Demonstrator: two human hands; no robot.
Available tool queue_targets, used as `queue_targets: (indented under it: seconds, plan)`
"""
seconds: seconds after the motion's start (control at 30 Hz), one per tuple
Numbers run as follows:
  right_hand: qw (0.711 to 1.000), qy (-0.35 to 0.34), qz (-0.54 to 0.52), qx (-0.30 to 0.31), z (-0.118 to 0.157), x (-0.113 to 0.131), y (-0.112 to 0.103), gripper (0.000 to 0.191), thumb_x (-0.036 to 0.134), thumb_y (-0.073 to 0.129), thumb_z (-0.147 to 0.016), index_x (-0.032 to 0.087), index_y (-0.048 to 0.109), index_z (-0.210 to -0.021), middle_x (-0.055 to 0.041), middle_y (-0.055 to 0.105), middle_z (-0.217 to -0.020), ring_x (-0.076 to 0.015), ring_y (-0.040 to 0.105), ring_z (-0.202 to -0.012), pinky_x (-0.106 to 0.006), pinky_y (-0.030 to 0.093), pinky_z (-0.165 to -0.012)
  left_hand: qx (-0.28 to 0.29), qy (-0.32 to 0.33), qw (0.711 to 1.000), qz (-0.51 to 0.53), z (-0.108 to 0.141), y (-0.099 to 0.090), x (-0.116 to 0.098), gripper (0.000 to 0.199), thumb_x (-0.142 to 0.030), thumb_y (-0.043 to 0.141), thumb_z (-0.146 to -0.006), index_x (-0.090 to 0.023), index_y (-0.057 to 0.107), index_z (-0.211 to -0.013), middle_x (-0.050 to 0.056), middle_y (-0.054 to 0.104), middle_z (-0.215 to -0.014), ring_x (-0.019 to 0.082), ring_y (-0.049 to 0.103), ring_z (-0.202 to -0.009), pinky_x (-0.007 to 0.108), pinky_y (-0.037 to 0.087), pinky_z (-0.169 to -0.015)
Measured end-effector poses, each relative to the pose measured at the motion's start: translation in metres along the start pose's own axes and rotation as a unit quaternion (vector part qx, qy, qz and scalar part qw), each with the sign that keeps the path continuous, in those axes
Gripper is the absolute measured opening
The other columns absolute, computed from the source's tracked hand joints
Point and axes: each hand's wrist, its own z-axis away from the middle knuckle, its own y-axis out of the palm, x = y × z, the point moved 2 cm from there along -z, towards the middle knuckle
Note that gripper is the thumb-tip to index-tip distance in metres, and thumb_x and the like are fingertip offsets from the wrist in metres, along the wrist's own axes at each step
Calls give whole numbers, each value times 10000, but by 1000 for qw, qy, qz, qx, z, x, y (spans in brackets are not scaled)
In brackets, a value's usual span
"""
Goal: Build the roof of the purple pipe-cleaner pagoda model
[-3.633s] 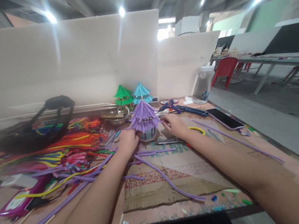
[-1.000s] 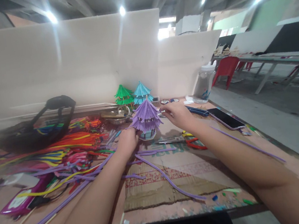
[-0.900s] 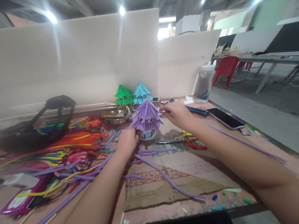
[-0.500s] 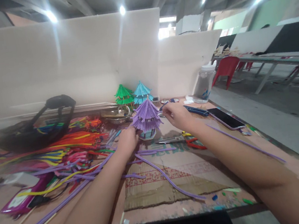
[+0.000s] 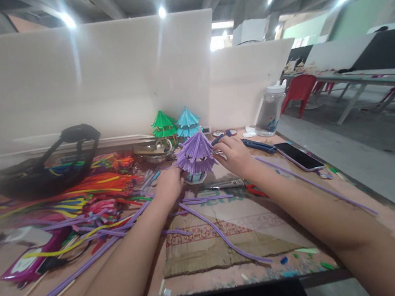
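A small two-tiered purple model pagoda [image 5: 195, 152], made of fuzzy craft stems, stands tilted a little to the right over a pale base. My left hand [image 5: 170, 183] is closed on its lower left side, fingertips hidden behind it. At the right edge of the roof, my right hand [image 5: 233, 155] has its fingers bent and pinched against the stems; a small piece between them cannot be made out. Scissors [image 5: 226, 184] with red and yellow handles lie below my right hand, partly covered by the wrist. Loose purple craft stems [image 5: 225, 237] lie on the cardboard [image 5: 268, 236] in front.
Green [image 5: 164, 124] and blue [image 5: 188, 121] model pagodas stand behind. Coloured stem bundles [image 5: 103, 185], a magenta tool [image 5: 33, 261] and a black bag-like object [image 5: 50, 173] lie left. A utility knife [image 5: 259, 145], phone [image 5: 298, 156] and bottle [image 5: 271, 110] are right.
My right hand has come down slightly and its fingers now meet the roof's right edge. The purple pagoda's top has leaned a little right. My left hand stays in place.
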Motion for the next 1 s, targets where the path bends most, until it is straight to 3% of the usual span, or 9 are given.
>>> queue_targets:
  seconds: [0.57, 0.77, 1.0]
  plan:
    - [1000, 14, 19, -14, -1, 1, 1, 93, 209, 506, -947, 183, 579, -897, -64, 643, -880, -199, 559, -833, -340, 359, -767, 2, 11, 1000, -5, 0, -2, -6, 327, -334, 428, -961, -148, 661, -1094, 133, 719, -1035, 263, 675, -973, 344, 462, -849]
    - [1000, 14, 14, 2, 3, -3, 2, 109, 194, 493, -952, 190, 567, -872, -55, 640, -841, -197, 549, -801, -338, 355, -753, 1, 3, 1000, -7, -2, -1, -5, 322, -342, 438, -953, -152, 688, -1025, 132, 731, -989, 270, 686, -942, 354, 470, -834]
    - [993, 75, -38, 87, 26, 2, -7, 211, 242, 458, -974, 192, 541, -786, -45, 583, -743, -179, 504, -697, -299, 356, -670, -3, 1, 1000, -21, -2, 2, -3, 325, -332, 439, -943, -129, 689, -984, 151, 731, -946, 278, 690, -941, 355, 477, -847]
